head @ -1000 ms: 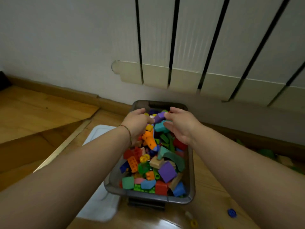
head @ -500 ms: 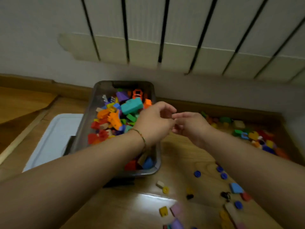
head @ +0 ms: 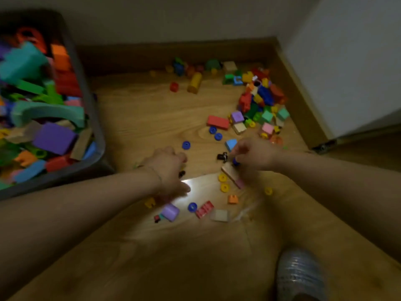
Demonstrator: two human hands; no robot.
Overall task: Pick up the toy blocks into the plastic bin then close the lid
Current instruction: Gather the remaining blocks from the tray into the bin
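Note:
The grey plastic bin (head: pixel 98 135) stands at the left, heaped with coloured toy blocks; its lid is out of view. Loose blocks lie on the wooden floor: a thick cluster (head: pixel 260 101) near the right corner and scattered pieces in front of me. My left hand (head: pixel 169 170) hovers low over the floor, fingers and thumb spread around a small black piece (head: pixel 181 173). My right hand (head: pixel 256 155) has curled fingertips pinching a small blue round piece (head: pixel 235 162), just above a wooden block (head: pixel 230 173).
A dark skirting board (head: pixel 173 53) runs along the back wall, and a white panel (head: pixel 347 61) closes the right corner. My slippered foot (head: pixel 300 276) is at the bottom right. Blue and yellow discs, a red brick (head: pixel 204 209) and a purple block (head: pixel 170 211) lie near my hands.
Both hands have left the bin and come down to the floor on its right. My view swung right and down, so the bin sits at the left edge and the lid is gone from sight.

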